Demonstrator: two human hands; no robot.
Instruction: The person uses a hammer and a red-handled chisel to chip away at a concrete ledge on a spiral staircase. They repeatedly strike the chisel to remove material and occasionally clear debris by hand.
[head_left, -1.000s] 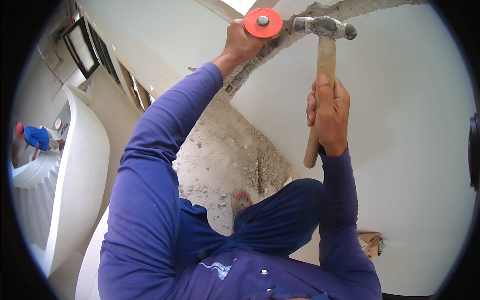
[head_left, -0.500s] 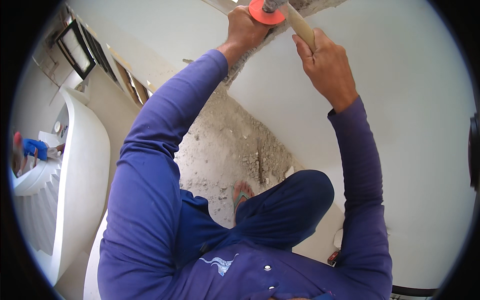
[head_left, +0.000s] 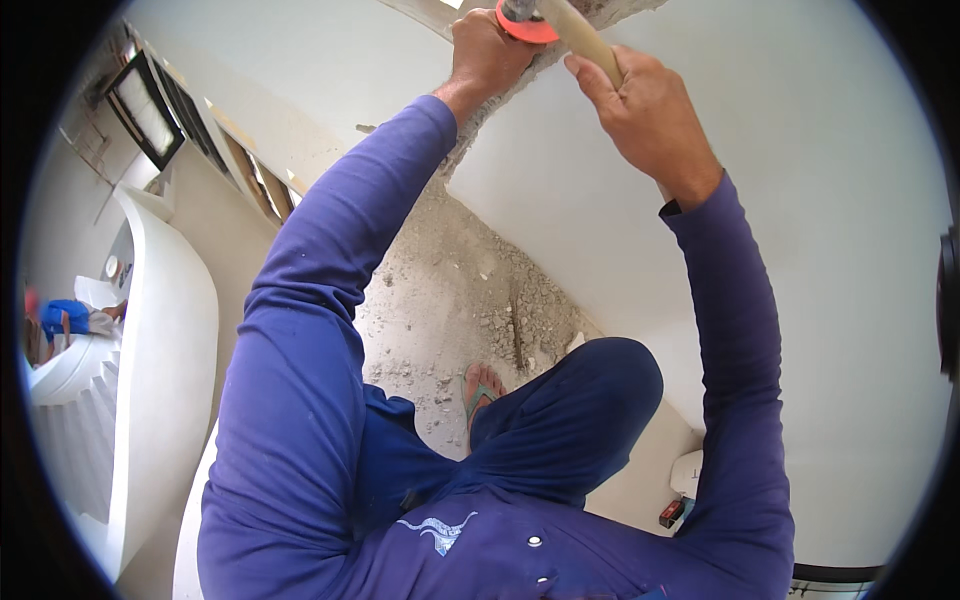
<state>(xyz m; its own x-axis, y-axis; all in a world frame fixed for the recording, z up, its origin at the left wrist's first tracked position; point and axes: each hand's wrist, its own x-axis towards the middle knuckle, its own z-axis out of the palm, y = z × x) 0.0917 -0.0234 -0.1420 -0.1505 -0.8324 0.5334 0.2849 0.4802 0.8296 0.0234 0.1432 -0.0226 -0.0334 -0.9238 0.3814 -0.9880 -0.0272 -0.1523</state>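
Observation:
My left hand (head_left: pixel 487 55) grips a chisel with a round red guard (head_left: pixel 535 32) at the top centre, against a rough groove (head_left: pixel 468 130) broken into the white wall. My right hand (head_left: pixel 640 115) is wrapped around the pale wooden handle of a hammer (head_left: pixel 585 40), to the right of it. The grey hammer head is over the chisel's end, partly cut off by the upper edge, so whether they touch I cannot tell.
Rubble (head_left: pixel 505 300) lies on the floor near my foot in a flip-flop (head_left: pixel 478 395). At left, a person in blue (head_left: pixel 65 320) is at a curved white stair wall (head_left: pixel 165 370). A dark-framed panel (head_left: pixel 145 105) is upper left; a small red-and-black object (head_left: pixel 670 512) is lower right.
The hammer has swung up and left from beside the chisel to over its end, with my right hand rising. My left hand has shifted slightly upward in view.

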